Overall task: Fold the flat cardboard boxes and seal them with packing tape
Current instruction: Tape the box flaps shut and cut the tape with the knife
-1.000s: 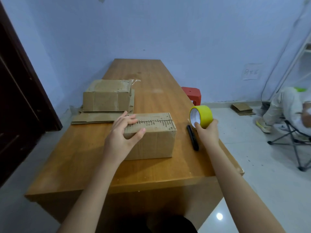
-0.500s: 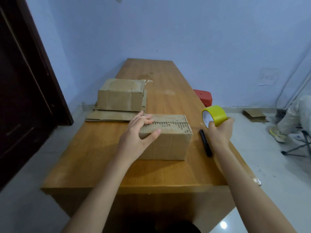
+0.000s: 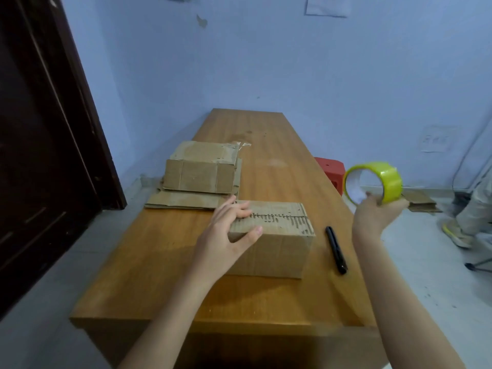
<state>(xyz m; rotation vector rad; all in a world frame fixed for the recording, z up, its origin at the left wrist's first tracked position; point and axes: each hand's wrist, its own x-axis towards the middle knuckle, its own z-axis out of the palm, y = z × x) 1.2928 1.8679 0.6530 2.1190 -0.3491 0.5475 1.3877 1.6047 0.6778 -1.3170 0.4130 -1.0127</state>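
While the left hand [image 3: 226, 235] presses down on the near box [image 3: 274, 243], fingers spread flat over the top flaps and thumb hooked over the front edge, the right hand [image 3: 378, 217] is closed around the yellow tape roll [image 3: 383, 185], raised off to the right beyond the table edge and well apart from the box. No free tape end shows, so the strip probably has yet to be started, and picking at it one-handed could fail or tear the tape. If the left hand lifts to help, the top flaps, whose seam looks ragged and untaped, may spring open. Pulling tape hard could also drag the light box across the wooden table [image 3: 159, 262]. A black pen-like tool [image 3: 336, 249] lies just beside the box on its right, where a swinging wrist could knock it off the edge. Farther back, a second folded box [image 3: 199, 174] rests on flat cardboard [image 3: 183, 201], clear of the work.
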